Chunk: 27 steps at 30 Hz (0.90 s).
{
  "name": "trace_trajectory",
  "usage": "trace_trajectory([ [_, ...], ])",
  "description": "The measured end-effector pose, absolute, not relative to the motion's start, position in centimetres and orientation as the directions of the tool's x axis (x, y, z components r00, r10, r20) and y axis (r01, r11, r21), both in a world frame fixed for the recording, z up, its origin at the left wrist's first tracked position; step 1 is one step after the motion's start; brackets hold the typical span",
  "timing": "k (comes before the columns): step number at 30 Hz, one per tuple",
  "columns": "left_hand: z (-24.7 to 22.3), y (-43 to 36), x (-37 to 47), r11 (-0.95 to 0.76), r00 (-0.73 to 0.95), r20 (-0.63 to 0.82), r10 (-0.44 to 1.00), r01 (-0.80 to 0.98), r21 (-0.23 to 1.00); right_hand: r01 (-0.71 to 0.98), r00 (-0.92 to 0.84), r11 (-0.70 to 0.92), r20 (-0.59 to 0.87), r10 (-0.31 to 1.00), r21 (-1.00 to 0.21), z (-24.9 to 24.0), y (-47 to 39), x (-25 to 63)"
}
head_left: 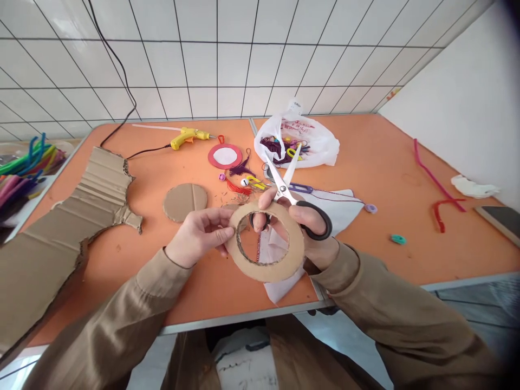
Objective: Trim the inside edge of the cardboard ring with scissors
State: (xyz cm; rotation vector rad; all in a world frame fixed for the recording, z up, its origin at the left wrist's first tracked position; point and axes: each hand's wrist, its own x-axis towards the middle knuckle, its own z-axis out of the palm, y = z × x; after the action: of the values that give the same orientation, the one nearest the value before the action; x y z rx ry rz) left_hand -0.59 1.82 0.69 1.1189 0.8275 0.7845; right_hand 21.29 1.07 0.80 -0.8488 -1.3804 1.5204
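Now the left hand [199, 235] pinches the left edge of the cardboard ring [264, 271], up above the bench [377, 168]; the right hand [320, 248] grips the scissors [283, 189] by their handles, blades parted, a finger showing through the ring's hole. Red writing on the plastic bag [320, 150], too small to read!

Smooth metal scissors [283, 188] are gleaming while a rough-edged cardboard ring [265, 273] is looking matt and a crinkled plastic bag [324, 147] is shining at one o'clock.
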Motion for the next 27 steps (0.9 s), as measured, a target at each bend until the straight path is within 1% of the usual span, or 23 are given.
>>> trace_trajectory([
  [2, 0.5, 2.1, -0.7, 0.327, 0.53, -0.203, 0.823, -0.15, 0.933, -0.221, -0.369, 0.017, 0.1, 0.924, -0.975, 0.7, 1.0, 21.1],
  [4, 0.3, 2.3, -0.8, 0.337, 0.493, -0.185, 0.85, -0.24, 0.91, -0.311, -0.33, 0.019, 0.127, 0.935, -0.95, 0.5, 1.1, 20.8],
  [6, 0.3, 2.5, -1.0, 0.296, 0.427, -0.135, 0.894, -0.338, 0.893, -0.336, -0.283, 0.017, 0.118, 0.952, -0.942, 0.3, 1.3, 20.5],
  [8, 0.3, 2.7, -1.2, 0.231, 0.364, -0.075, 0.928, -0.406, 0.884, -0.27, -0.267, 0.016, 0.091, 0.959, -0.963, -0.1, 1.6, 20.4],
  [10, 0.3, 2.8, -1.4, 0.168, 0.32, -0.022, 0.947, -0.436, 0.884, -0.173, -0.338, 0.035, 0.093, 0.937, -0.984, -0.5, 1.8, 20.3],
  [13, 0.4, 2.8, -1.5, 0.108, 0.269, 0.019, 0.963, -0.448, 0.888, 0.048, -0.483, 0.18, 0.135, 0.865, -0.982, -1.0, 1.7, 20.2],
  [15, 0.4, 2.8, -1.5, 0.086, 0.24, 0.025, 0.971, -0.442, 0.893, 0.232, -0.502, 0.326, 0.174, 0.847, -0.917, -1.3, 1.5, 20.0],
  [17, 0.4, 2.6, -1.4, 0.057, 0.207, 0.037, 0.978, -0.429, 0.901, 0.355, -0.509, 0.45, 0.234, 0.828, -0.819, -1.4, 1.4, 20.0],
  [19, 0.5, 2.5, -1.3, 0.023, 0.176, 0.056, 0.983, -0.414, 0.91, 0.392, -0.536, 0.556, 0.309, 0.786, -0.733, -1.5, 1.4, 20.1],
  [21, 0.5, 2.4, -1.3, -0.005, 0.157, 0.074, 0.985, -0.4, 0.916, 0.426, -0.546, 0.619, 0.359, 0.757, -0.659, -1.5, 1.6, 20.3],
  [25, 0.6, 2.4, -1.2, -0.024, 0.154, 0.09, 0.984, -0.386, 0.922, 0.543, -0.55, 0.658, 0.371, 0.748, -0.522, -1.4, 2.3, 21.4],
  [27, 0.7, 2.5, -1.3, -0.011, 0.166, 0.082, 0.983, -0.391, 0.92, 0.533, -0.582, 0.706, 0.403, 0.706, -0.467, -1.3, 2.7, 22.0],
])
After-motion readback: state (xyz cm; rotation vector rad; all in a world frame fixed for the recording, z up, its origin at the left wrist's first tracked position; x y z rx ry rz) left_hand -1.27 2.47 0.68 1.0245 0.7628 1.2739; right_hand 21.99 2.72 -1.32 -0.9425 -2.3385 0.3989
